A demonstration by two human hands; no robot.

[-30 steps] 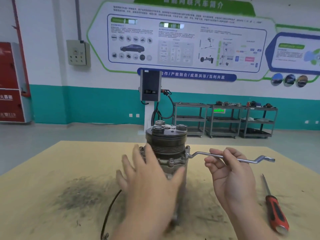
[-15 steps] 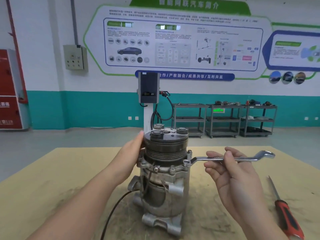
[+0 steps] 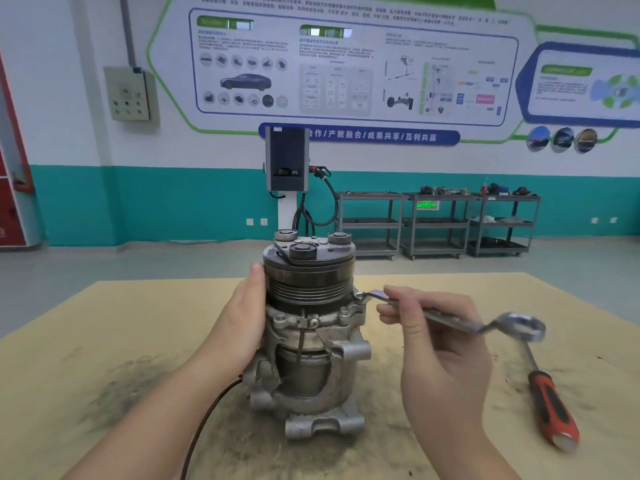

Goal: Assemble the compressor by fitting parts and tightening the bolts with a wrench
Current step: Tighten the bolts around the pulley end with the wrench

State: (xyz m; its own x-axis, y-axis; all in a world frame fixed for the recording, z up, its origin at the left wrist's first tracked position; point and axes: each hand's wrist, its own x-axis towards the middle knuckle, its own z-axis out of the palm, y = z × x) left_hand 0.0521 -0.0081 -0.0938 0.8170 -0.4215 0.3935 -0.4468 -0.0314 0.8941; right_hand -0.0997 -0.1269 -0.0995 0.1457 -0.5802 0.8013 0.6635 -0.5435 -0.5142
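Tightening a bolt: my left hand [image 3: 242,323] steadies the compressor [image 3: 308,341], fingers flat; my right hand [image 3: 440,344] pinches the wrench [image 3: 450,320]; next, another swing.

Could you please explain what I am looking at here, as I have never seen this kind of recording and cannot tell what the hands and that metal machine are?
This is one picture from a camera worn on a person's head, looking forward and down at their own two hands. The metal machine standing upright on the tan table is a compressor being assembled. The left hand rests against its side to steady it. The right hand grips a wrench, whose far end sits at a bolt on the compressor's right edge. A screwdriver with a red and black handle lies on the table to the right. A dark cable runs from the compressor's base toward the camera.
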